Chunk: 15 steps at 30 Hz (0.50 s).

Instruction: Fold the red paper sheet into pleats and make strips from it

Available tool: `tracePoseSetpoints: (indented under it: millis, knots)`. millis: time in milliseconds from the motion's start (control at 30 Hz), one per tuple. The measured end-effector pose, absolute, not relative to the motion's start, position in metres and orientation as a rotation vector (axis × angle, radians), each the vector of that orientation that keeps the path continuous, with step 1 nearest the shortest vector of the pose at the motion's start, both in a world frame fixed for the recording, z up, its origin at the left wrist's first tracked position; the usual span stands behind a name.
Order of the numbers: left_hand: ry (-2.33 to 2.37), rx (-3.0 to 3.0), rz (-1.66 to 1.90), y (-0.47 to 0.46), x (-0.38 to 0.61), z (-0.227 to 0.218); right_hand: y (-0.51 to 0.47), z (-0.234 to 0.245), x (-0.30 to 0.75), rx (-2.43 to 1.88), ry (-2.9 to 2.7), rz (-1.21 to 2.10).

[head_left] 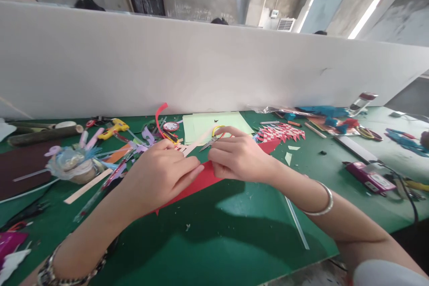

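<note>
A sheet of red paper (191,190) is held up above the table between my two hands. My left hand (166,172) has its fingers curled and pinches the paper's upper edge. My right hand (236,156) is bent over the same sheet, fingers closed on it to the right. A pale pink strip (198,144) slants up between the hands, and a red strip (158,118) curls upward behind my left hand. Scissors with yellow handles (209,143) lie just beyond my right hand, which partly covers them. The fingertips' exact hold is partly hidden.
Light green sheets (194,127) lie at the back of the green table (214,246). On the right are a red-and-white woven paper piece (279,133) and a purple device (370,176). A yellow glue gun (114,129) and a plastic-wrapped bundle (78,163) sit left. A white partition (201,67) stands behind.
</note>
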<state>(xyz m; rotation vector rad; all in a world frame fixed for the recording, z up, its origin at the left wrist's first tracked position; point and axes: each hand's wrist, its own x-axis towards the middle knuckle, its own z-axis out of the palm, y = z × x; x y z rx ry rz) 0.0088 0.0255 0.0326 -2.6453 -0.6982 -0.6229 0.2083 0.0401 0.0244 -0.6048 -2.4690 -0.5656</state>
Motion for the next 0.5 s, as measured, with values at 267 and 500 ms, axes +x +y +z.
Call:
tracePoseSetpoints:
  millis: [267,500]
  knots:
    - [-0.864,-2.853,-0.639,0.026,-0.036,0.034,0.049,0.013,0.265,-0.711,-2.387,-0.303]
    - [-0.935,-2.876,-0.539,0.03,-0.044,0.038,0.053,0.008,0.292,-0.939,-2.335,-0.482]
